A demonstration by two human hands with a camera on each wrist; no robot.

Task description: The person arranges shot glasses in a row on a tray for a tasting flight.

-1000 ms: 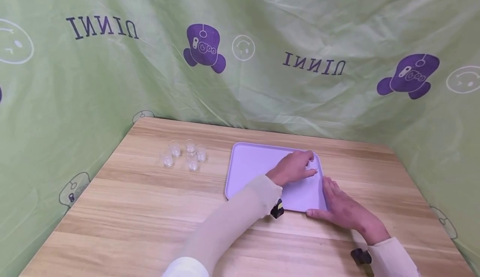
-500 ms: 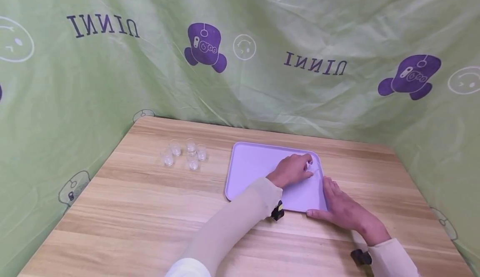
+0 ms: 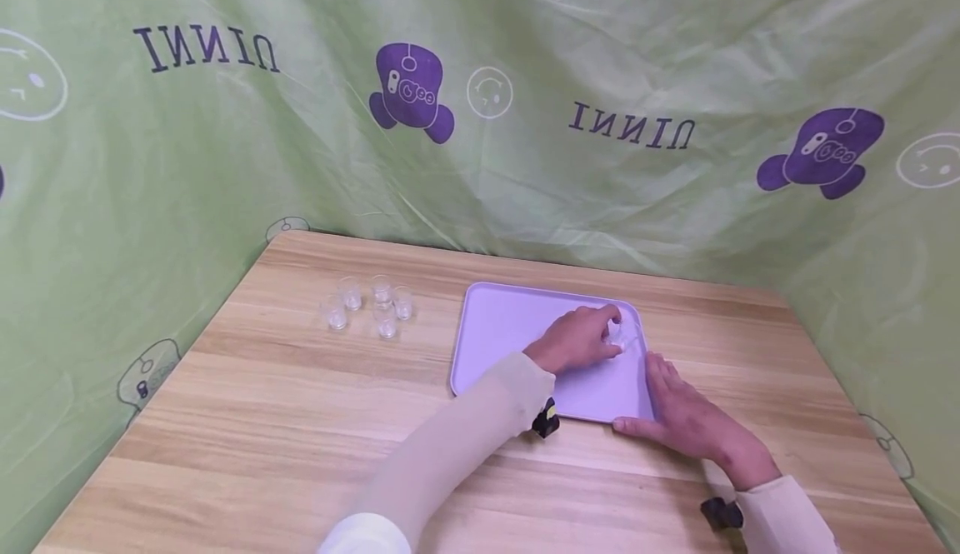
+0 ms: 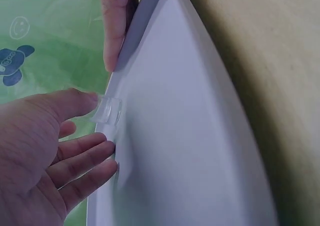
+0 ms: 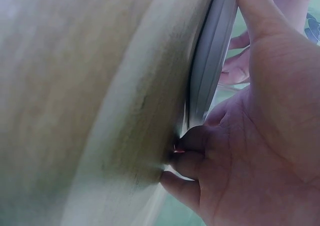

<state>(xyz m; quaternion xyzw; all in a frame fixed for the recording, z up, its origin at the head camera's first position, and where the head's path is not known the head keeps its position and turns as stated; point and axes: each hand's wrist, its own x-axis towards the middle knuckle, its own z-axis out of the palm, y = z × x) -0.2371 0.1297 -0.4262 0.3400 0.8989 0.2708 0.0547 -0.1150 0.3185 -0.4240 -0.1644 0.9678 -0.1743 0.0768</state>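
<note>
A lilac tray lies on the wooden table. Near its right end stands a small clear shot glass, also visible as a clear glass in the left wrist view. Around the near side of this glass is my left hand, thumb and fingers spread apart. The thumb tip lies at the rim; whether it touches I cannot tell. My right hand rests against the tray's right edge, fingers along that side and thumb at the near corner. Its fingertips meet the table in the right wrist view.
Several more clear shot glasses stand grouped on the table, left of the tray. A green printed cloth hangs behind the table and along both sides.
My left fingers drew in around the glass, then spread again as the hand shifted slightly left, leaving the glass on the tray. The right hand has stayed at the tray's edge.
</note>
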